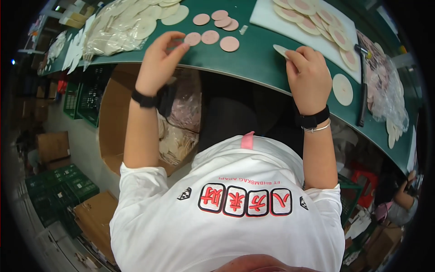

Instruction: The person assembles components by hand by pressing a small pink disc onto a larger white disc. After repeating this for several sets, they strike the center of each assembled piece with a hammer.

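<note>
My right hand pinches a thin cream-coloured disc by its edge, above the green table. The disc is tilted, and my fingers hide part of it. At the left, my left hand has its thumb and forefinger apart at the rim of a small pink disc. Beside that one lies another pink disc, with a third pink disc to its right. Several more pink discs lie behind, some overlapping. A single larger cream disc rests right of my right hand.
A white board bears several cream discs with pink centres. A black-handled hammer lies along its right side, next to a plastic bag. Bagged cream discs are heaped at the left. A cardboard box stands below the table edge.
</note>
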A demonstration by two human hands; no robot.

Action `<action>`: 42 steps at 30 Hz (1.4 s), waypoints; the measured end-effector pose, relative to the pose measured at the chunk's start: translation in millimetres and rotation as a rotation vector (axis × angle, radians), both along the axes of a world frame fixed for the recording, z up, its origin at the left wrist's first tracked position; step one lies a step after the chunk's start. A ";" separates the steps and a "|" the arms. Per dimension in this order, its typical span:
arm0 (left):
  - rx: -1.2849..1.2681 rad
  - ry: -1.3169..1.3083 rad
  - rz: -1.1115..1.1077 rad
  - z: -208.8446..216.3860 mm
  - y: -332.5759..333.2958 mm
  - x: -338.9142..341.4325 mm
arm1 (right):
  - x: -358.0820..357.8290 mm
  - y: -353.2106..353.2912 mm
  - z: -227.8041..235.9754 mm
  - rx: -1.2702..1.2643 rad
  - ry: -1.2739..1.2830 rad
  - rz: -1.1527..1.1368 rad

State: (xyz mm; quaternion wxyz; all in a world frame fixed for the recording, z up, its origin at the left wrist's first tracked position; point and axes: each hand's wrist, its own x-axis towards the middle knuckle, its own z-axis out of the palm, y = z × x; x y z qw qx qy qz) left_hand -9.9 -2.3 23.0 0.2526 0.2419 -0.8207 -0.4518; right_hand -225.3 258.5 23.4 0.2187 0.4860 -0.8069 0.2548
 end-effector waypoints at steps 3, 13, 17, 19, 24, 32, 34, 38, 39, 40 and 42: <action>-0.265 -0.166 0.083 -6.1 -68.2 -3.4 | 11.2 -2.7 3.0 0.185 -0.071 -0.001; -0.912 -0.385 0.087 -33.2 -146.7 -45.0 | 48.2 -7.0 31.9 0.297 -0.245 0.242; -0.939 -0.519 0.018 -25.6 -143.4 -57.7 | 48.9 -58.3 8.2 0.226 -0.249 0.331; -0.950 -0.562 -0.012 -21.0 -134.4 -64.0 | 48.5 -80.9 -2.1 0.255 -0.251 0.294; -1.167 -0.605 -0.048 -27.5 -117.6 -61.3 | 60.7 -109.7 -17.5 0.409 -0.189 0.159; -1.112 -0.744 0.057 -36.0 -140.6 -62.9 | 67.1 -131.4 -19.3 0.309 -0.348 0.235; -1.114 -0.716 0.109 -40.0 -144.8 -64.5 | 57.3 -126.1 -19.9 0.214 -0.403 0.225; -1.120 -0.743 0.201 -24.4 -150.5 -63.5 | 49.2 -88.6 8.1 0.171 -0.293 0.134; -1.121 -0.758 0.215 -22.2 -150.8 -65.1 | 46.1 -79.9 8.8 0.033 -0.372 0.176; -1.119 -0.762 0.225 -20.6 -156.2 -52.0 | 49.1 -74.9 10.5 -0.105 -0.450 0.243; -1.107 -0.602 0.225 -21.9 -171.6 -50.2 | 46.2 -58.6 11.2 -0.249 -0.520 0.279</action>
